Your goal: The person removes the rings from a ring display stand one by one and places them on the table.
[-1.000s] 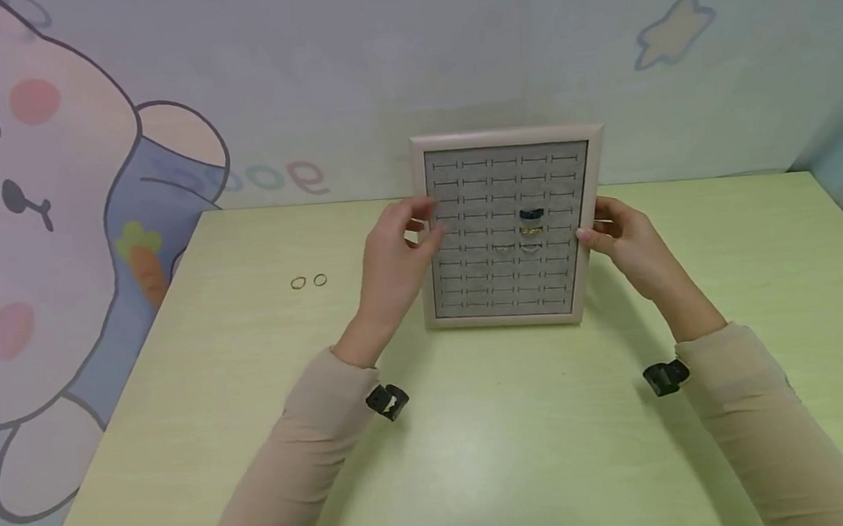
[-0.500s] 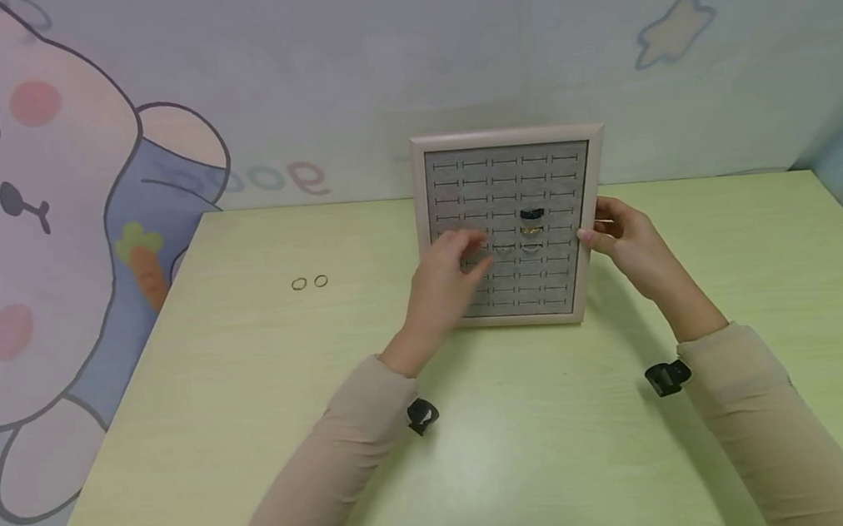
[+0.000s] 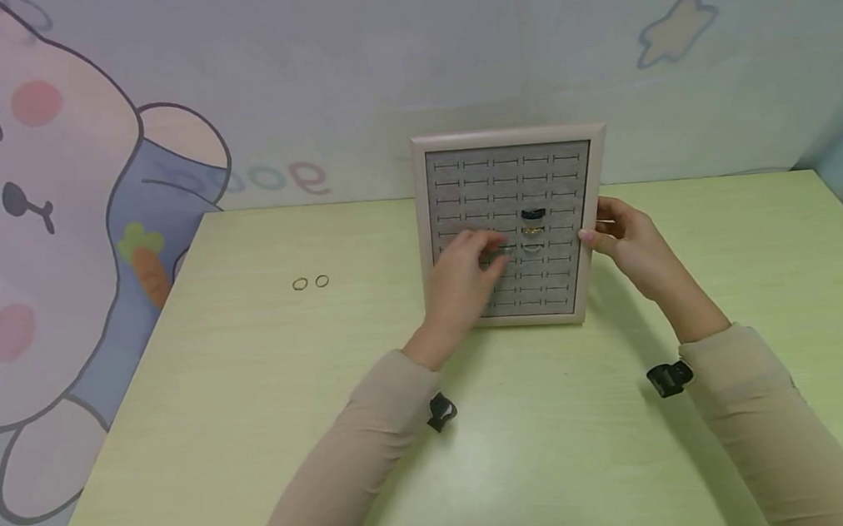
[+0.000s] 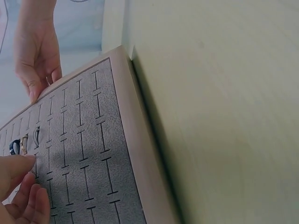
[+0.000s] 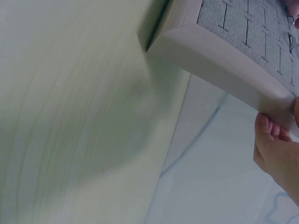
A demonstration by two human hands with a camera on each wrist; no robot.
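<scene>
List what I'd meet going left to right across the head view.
Printed cartoon animal, first loose ring, second loose ring, left hand, dark ring, right hand.

frame's [image 5: 224, 65] got a smooth, satin, wood-look finish with faint fine grain. the grey insert [image 4: 91, 140] reads as fuzzy matt felt, pretty rough. loose rings [image 3: 300, 289] look like thin gold-toned metal, while the black ring [image 3: 533, 214] is glossy. tabletop's [image 3: 536, 453] smooth wood-grain with a soft sheen, sleeves [image 3: 361, 435] are matt cloth, backdrop [image 3: 374, 67] looks like smooth, lightly creased sheeting.
</scene>
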